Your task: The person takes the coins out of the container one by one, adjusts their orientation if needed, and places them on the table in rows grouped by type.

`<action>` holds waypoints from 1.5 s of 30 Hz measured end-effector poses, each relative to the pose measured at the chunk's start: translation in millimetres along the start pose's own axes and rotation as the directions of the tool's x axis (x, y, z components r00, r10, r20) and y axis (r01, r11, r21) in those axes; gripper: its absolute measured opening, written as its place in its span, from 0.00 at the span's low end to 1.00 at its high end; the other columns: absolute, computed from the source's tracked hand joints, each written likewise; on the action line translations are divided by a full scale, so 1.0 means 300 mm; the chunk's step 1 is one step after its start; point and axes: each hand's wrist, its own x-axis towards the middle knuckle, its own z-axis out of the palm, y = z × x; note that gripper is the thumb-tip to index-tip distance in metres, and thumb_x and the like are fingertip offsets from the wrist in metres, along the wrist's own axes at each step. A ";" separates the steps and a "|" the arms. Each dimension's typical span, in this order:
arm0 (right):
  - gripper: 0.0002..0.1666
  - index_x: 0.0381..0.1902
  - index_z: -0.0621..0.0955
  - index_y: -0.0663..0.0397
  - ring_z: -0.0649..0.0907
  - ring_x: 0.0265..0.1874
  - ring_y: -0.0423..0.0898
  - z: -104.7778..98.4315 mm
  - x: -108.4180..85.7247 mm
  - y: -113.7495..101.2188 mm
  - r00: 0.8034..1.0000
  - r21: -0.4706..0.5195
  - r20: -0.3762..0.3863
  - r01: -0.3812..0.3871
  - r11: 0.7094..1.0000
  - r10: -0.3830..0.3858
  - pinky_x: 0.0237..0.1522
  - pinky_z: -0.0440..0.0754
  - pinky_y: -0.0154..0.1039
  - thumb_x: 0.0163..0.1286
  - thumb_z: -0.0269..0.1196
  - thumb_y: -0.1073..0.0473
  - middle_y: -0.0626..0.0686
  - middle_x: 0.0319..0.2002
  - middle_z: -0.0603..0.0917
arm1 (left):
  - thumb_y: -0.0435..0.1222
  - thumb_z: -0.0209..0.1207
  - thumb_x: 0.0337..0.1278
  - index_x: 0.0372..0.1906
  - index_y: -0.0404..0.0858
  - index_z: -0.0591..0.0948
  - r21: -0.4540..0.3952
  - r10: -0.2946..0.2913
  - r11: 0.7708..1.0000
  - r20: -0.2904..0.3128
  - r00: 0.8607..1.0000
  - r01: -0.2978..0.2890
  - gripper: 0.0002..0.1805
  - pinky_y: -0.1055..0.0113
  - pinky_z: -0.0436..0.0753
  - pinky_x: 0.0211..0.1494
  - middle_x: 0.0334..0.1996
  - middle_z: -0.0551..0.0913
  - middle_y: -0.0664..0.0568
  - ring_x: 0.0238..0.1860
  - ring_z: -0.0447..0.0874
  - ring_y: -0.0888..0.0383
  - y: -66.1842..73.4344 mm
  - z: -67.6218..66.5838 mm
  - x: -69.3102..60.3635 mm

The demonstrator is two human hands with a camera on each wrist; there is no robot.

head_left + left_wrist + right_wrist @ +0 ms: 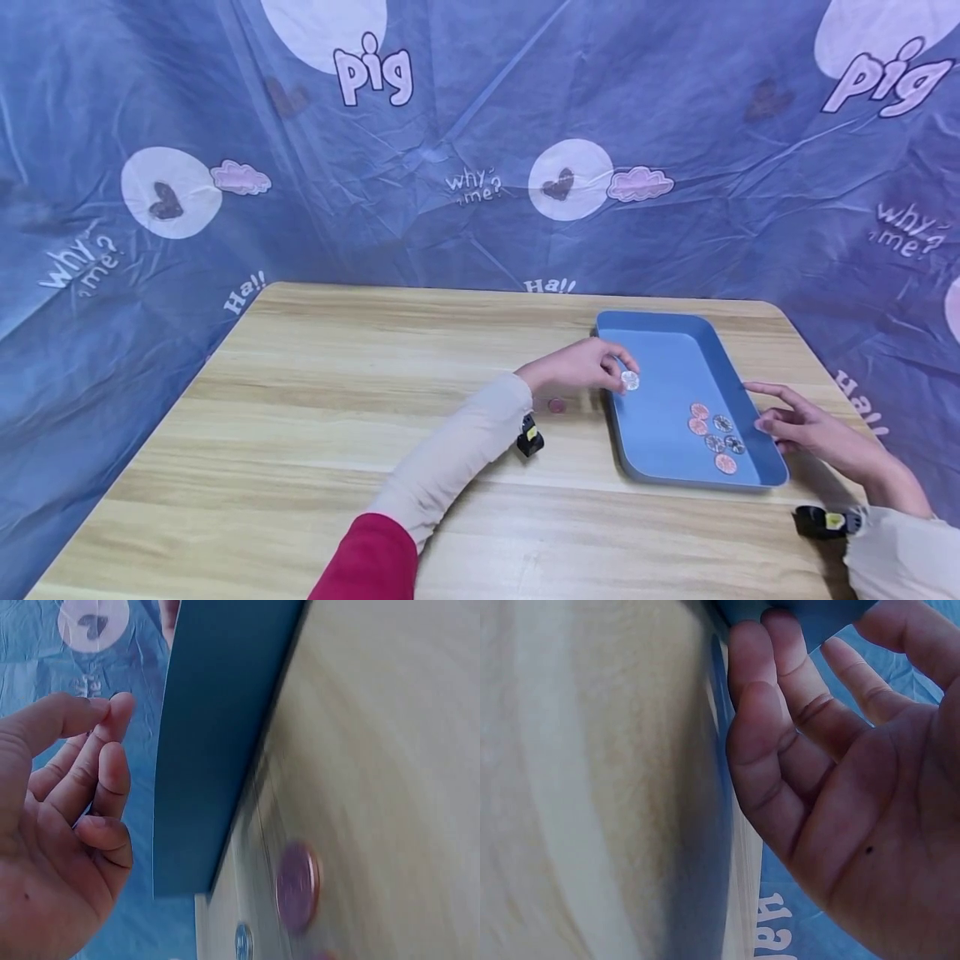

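Note:
My left hand [581, 365] is over the left rim of a blue tray [660, 358], pinching a silver-coloured coin [630, 381] between thumb and finger. In the left wrist view the coin is almost hidden by the fingertips. My right hand [821, 433] is at the tray's right side, thumb at the rim and bent fingers [754, 742] against the outer wall; the index finger is straighter. Copper-coloured coins [725, 463] and silver-coloured coins [715, 443] lie flat inside the tray, toward its near right part.
On the wooden table [300, 417], a copper-coloured coin [557, 406] lies left of the tray, near my left wrist. The left wrist view also shows a silver-coloured coin [243, 941] on the table. A blue printed cloth [450, 233] hangs behind the table.

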 end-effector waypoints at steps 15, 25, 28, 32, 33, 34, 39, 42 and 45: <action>0.37 0.71 0.58 0.26 0.80 0.39 0.30 -0.001 0.002 0.002 1.000 -0.008 0.006 -0.005 1.000 0.005 0.33 0.80 0.31 0.75 0.44 0.70 0.37 0.40 0.82 | 0.34 0.65 0.56 0.48 0.38 0.81 0.015 -0.100 0.995 -0.087 0.991 0.102 0.14 0.73 0.78 0.52 0.34 0.89 0.51 0.40 0.88 0.57 -0.096 -0.110 -0.085; 0.35 0.71 0.59 0.28 0.80 0.38 0.31 0.003 -0.001 0.000 1.000 0.041 0.022 -0.003 0.999 0.002 0.35 0.80 0.30 0.76 0.44 0.70 0.38 0.40 0.80 | 0.32 0.62 0.58 0.41 0.37 0.84 0.067 -0.132 0.988 -0.132 0.982 0.142 0.07 0.74 0.78 0.42 0.36 0.87 0.52 0.34 0.81 0.64 -0.173 -0.150 -0.131; 0.36 0.71 0.58 0.26 0.80 0.39 0.30 -0.001 0.000 0.003 1.000 0.037 0.028 0.001 0.999 -0.002 0.35 0.80 0.30 0.75 0.43 0.71 0.38 0.41 0.80 | 0.32 0.63 0.57 0.41 0.39 0.85 0.070 -0.163 0.982 -0.161 0.973 0.176 0.07 0.74 0.78 0.42 0.37 0.87 0.52 0.34 0.81 0.64 -0.189 -0.165 -0.149; 0.37 0.70 0.58 0.24 0.79 0.36 0.31 -0.004 -0.001 0.005 1.000 0.013 0.017 0.004 1.000 -0.004 0.32 0.79 0.31 0.75 0.43 0.72 0.37 0.40 0.80 | 0.32 0.62 0.57 0.41 0.39 0.85 0.074 -0.178 0.978 -0.199 0.964 0.196 0.08 0.73 0.78 0.40 0.38 0.87 0.52 0.34 0.80 0.63 -0.204 -0.187 -0.162; 0.37 0.70 0.59 0.23 0.79 0.35 0.32 -0.003 -0.002 0.005 1.000 0.010 0.013 0.005 1.000 -0.005 0.31 0.78 0.31 0.75 0.43 0.72 0.37 0.40 0.80 | 0.32 0.62 0.57 0.42 0.39 0.85 0.076 -0.180 0.977 -0.204 0.962 0.199 0.08 0.73 0.78 0.38 0.38 0.87 0.52 0.33 0.79 0.63 -0.207 -0.191 -0.163; 0.37 0.69 0.59 0.23 0.79 0.35 0.32 -0.003 -0.002 0.005 1.000 0.012 0.010 0.005 1.000 -0.005 0.31 0.78 0.31 0.75 0.43 0.72 0.37 0.39 0.80 | 0.31 0.62 0.57 0.42 0.39 0.85 0.078 -0.183 0.976 -0.207 0.961 0.202 0.08 0.73 0.78 0.37 0.38 0.87 0.51 0.32 0.79 0.63 -0.210 -0.195 -0.163; 0.36 0.71 0.59 0.27 0.80 0.37 0.32 0.006 -0.003 0.001 1.000 0.027 0.012 -0.006 1.000 0.005 0.34 0.80 0.30 0.76 0.44 0.70 0.38 0.40 0.80 | 0.30 0.62 0.56 0.43 0.36 0.84 0.074 -0.197 0.973 -0.212 0.957 0.217 0.09 0.74 0.77 0.30 0.36 0.87 0.48 0.26 0.77 0.63 -0.224 -0.205 -0.156; 0.35 0.72 0.58 0.30 0.80 0.35 0.32 0.012 -0.005 -0.002 1.000 0.008 0.008 -0.011 1.000 0.011 0.34 0.79 0.31 0.76 0.45 0.69 0.38 0.39 0.80 | 0.28 0.62 0.56 0.43 0.34 0.84 0.060 -0.213 0.971 -0.211 0.954 0.230 0.09 0.75 0.76 0.27 0.34 0.86 0.48 0.24 0.77 0.63 -0.229 -0.210 -0.153; 0.34 0.72 0.58 0.30 0.80 0.35 0.33 0.010 -0.008 -0.005 1.000 0.007 0.008 -0.013 1.000 0.013 0.34 0.79 0.31 0.76 0.45 0.69 0.38 0.39 0.80 | 0.27 0.61 0.56 0.42 0.34 0.84 0.045 -0.232 0.968 -0.208 0.950 0.246 0.09 0.75 0.77 0.28 0.33 0.86 0.48 0.25 0.78 0.62 -0.227 -0.213 -0.152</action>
